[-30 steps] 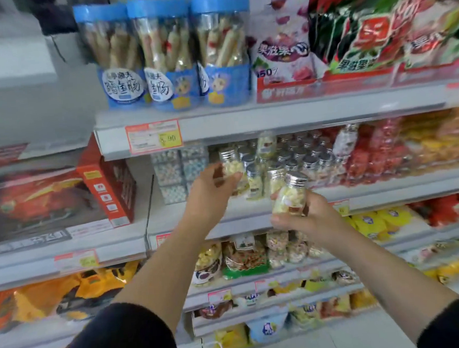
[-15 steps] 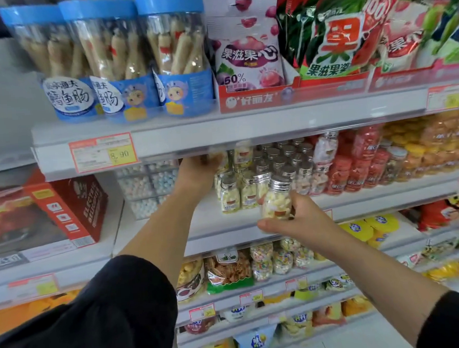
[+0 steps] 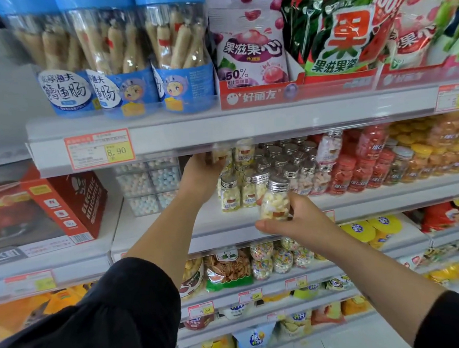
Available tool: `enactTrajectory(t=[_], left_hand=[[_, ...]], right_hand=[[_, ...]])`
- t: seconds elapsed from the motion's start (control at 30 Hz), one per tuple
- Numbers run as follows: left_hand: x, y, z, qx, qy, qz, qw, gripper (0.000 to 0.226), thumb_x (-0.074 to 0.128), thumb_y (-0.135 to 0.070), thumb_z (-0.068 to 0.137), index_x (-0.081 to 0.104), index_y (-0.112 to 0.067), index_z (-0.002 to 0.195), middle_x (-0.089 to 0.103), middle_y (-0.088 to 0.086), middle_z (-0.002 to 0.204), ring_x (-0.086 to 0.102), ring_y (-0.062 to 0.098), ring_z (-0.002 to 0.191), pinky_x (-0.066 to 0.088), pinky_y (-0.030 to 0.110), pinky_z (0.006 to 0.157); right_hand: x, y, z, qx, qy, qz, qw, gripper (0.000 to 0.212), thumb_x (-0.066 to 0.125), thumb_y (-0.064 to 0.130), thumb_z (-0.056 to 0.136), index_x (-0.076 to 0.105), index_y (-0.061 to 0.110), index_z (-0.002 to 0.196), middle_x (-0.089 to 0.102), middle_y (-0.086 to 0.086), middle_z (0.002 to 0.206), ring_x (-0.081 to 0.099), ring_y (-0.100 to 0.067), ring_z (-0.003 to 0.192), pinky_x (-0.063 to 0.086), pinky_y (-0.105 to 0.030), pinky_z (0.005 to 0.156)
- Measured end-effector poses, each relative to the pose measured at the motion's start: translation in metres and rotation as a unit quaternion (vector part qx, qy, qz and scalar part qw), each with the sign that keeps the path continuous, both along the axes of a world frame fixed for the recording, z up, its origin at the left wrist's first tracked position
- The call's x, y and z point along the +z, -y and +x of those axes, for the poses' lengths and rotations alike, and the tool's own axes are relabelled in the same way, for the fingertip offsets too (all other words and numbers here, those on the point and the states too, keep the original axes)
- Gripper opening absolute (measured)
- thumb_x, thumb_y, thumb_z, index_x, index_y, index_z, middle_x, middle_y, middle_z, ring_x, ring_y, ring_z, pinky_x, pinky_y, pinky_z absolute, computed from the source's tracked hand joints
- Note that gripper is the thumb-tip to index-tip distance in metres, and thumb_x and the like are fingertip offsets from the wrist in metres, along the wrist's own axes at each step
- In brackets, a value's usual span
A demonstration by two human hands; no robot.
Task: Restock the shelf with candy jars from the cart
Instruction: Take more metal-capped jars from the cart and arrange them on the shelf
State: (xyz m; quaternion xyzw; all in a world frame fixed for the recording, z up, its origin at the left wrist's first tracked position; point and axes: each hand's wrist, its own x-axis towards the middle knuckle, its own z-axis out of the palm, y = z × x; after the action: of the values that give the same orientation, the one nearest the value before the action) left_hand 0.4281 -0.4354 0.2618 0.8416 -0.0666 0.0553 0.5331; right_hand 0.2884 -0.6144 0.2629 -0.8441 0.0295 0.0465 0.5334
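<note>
Since one second ago the left hand (image 3: 200,176) has gone further in over the middle shelf (image 3: 156,228). The small jar (image 3: 219,156) it carries is now high up, just under the front edge of the upper shelf (image 3: 220,132). The right hand (image 3: 301,221) has kept its place in front of the shelf with its own candy jar (image 3: 275,202).

The fingers of the left hand are curled round the small jar, at the left end of the jar rows. The right hand pinches the candy jar, with the thumb along the bottom and the fingers close together at its right side. This jar is upright, with a silver cap and pale yellow and white pieces inside. It hangs in the air just before the front row.

On the upper shelf stand three tall tubs with blue lids (image 3: 122,59), and beside them snack bags (image 3: 249,42). A red box (image 3: 70,204) lies on the neighbouring shelf at the left. On the middle shelf, from left to right, are clear boxes of pale balls (image 3: 147,185), many silver-capped jars (image 3: 284,164) and red jars (image 3: 358,170). A yellow price tag (image 3: 99,151) reads 8.90.

The left fingertips are lost in blur behind the small jar. The jar labels are too small to read. The right edge of the view is smeared, and the dark sleeves (image 3: 111,326) are cut off at the bottom.
</note>
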Motion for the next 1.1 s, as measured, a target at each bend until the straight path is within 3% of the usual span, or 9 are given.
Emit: enactTrajectory(t=[0.23, 0.47, 0.83, 0.93, 1.0, 1.1], left_hand=[[-0.001, 0.003, 0.001, 0.008, -0.003, 0.001, 1.0, 0.027, 0.061, -0.024, 0.094, 0.06, -0.018, 0.121, 0.068, -0.004, 0.106, 0.062, 0.017, 0.097, 0.039, 0.026, 0.077], [0.0, 0.006, 0.002, -0.005, 0.0, 0.02, 1.0, 0.02, 0.06, -0.023, 0.095, 0.057, -0.02, 0.115, 0.065, -0.004, 0.1, 0.06, 0.018, 0.093, 0.04, 0.028, 0.079], [-0.002, 0.002, 0.0, 0.007, -0.013, -0.001, 1.0, 0.026, 0.064, -0.026, 0.092, 0.061, -0.021, 0.117, 0.069, -0.007, 0.107, 0.064, 0.014, 0.1, 0.044, 0.025, 0.08], [0.0, -0.002, -0.03, 0.056, 0.06, -0.054, 0.995, 0.015, 0.06, -0.018, 0.093, 0.062, -0.024, 0.107, 0.068, -0.011, 0.102, 0.061, 0.001, 0.087, 0.044, 0.007, 0.076], [-0.002, -0.001, -0.062, 0.083, 0.103, -0.074, 0.988, 0.023, 0.057, -0.014, 0.096, 0.059, -0.032, 0.111, 0.064, -0.013, 0.108, 0.058, -0.007, 0.091, 0.041, 0.001, 0.073], [-0.009, 0.003, -0.094, 0.026, 0.042, -0.068, 0.996, 0.023, 0.059, -0.023, 0.098, 0.061, -0.031, 0.12, 0.066, -0.018, 0.107, 0.061, -0.006, 0.095, 0.045, 0.002, 0.071]], right_hand=[[-0.002, 0.001, 0.0, -0.002, 0.0, 0.005, 1.0, 0.034, 0.082, 0.037, 0.078, 0.058, 0.026, 0.099, 0.068, 0.001, 0.097, 0.066, -0.012, 0.088, 0.051, -0.028, 0.078], [-0.007, 0.005, 0.003, -0.002, 0.002, 0.008, 1.0, 0.039, 0.084, 0.038, 0.075, 0.061, 0.024, 0.103, 0.07, -0.001, 0.1, 0.068, -0.015, 0.091, 0.054, -0.04, 0.088], [-0.007, 0.003, 0.006, 0.007, 0.005, 0.015, 1.0, 0.034, 0.082, 0.037, 0.077, 0.06, 0.025, 0.1, 0.069, 0.0, 0.098, 0.067, -0.013, 0.089, 0.052, -0.031, 0.081], [-0.008, 0.003, 0.007, 0.023, 0.009, 0.052, 0.998, 0.033, 0.083, 0.036, 0.076, 0.062, 0.03, 0.101, 0.07, 0.003, 0.099, 0.067, -0.01, 0.092, 0.052, -0.029, 0.084], [-0.009, 0.003, 0.009, 0.045, 0.011, 0.092, 0.995, 0.037, 0.084, 0.039, 0.071, 0.065, 0.033, 0.102, 0.071, 0.005, 0.098, 0.068, -0.009, 0.093, 0.051, -0.029, 0.085], [-0.011, 0.001, 0.011, 0.081, 0.012, 0.158, 0.984, 0.033, 0.082, 0.039, 0.066, 0.07, 0.037, 0.096, 0.071, 0.009, 0.088, 0.069, -0.01, 0.089, 0.049, -0.027, 0.081]])
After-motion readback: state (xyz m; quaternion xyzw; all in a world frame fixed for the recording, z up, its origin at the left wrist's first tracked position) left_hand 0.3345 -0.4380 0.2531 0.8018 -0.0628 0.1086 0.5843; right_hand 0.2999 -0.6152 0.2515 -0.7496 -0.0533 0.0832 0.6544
